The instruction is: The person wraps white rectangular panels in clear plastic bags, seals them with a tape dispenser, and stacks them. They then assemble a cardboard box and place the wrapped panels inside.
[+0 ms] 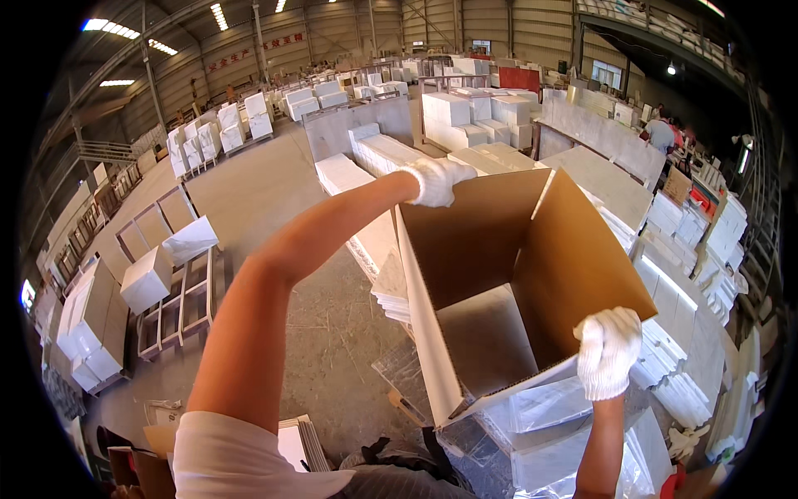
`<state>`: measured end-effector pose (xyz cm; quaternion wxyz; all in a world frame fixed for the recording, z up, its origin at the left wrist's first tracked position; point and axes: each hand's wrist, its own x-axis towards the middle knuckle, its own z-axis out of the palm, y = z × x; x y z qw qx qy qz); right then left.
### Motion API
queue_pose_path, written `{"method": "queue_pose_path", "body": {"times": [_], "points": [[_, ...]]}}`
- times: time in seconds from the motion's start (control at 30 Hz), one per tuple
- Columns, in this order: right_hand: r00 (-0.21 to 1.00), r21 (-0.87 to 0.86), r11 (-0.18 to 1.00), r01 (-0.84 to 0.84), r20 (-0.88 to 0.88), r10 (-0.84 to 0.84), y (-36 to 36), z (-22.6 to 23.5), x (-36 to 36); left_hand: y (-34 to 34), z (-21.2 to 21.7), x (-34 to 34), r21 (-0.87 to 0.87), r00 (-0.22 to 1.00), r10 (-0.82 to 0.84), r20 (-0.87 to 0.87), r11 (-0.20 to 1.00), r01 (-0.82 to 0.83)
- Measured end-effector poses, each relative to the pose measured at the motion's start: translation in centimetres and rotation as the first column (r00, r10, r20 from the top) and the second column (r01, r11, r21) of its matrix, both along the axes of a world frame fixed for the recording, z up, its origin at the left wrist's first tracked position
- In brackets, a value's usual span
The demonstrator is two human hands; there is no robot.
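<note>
A large open-topped cardboard box [578,262], brown inside and pale outside, stands in front of me over stacks of stone slabs. A pale grey-white surface [486,337] shows at its bottom; I cannot tell whether it is the box's floor or something inside. My left hand [440,180], in a white knit glove, is closed over the rim at the far left corner. The near right part of the rim is in my right hand [611,351], also gloved, with its fingers curled over the edge.
Thin white slabs [549,405], some wrapped in clear plastic, lie under the box's near side. More slab stacks [677,366] stand to the right. Metal racks [179,303] and white blocks are at left. A co-worker [661,133] is at the far right.
</note>
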<state>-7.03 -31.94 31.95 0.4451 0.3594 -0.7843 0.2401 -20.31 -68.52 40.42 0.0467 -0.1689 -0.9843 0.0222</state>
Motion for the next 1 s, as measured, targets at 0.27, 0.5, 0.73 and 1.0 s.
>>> {"method": "queue_pose_path", "body": {"times": [0.27,0.5,0.73,1.0], "points": [[0.998,0.226,0.972,0.062,-0.004,-0.063,-5.9,-1.6,-4.8,5.8,-2.1,0.9,-0.392,0.995,-0.042,-0.091,0.920,0.004],[0.863,0.335,0.942,0.010,0.474,-0.178,-9.1,-11.0,-7.5,6.2,-1.2,4.6,-0.401,0.970,-0.183,-0.160,0.910,0.105],[0.961,0.215,0.976,0.015,0.266,-0.074,-10.1,-10.2,-8.2,9.3,-1.0,2.0,-0.350,0.999,-0.029,-0.024,0.937,0.019],[0.978,-0.316,0.929,0.193,-0.009,-0.207,-8.3,-8.8,-9.5,10.4,-2.1,2.0,-0.505,0.998,-0.070,-0.001,0.861,0.060]]}}
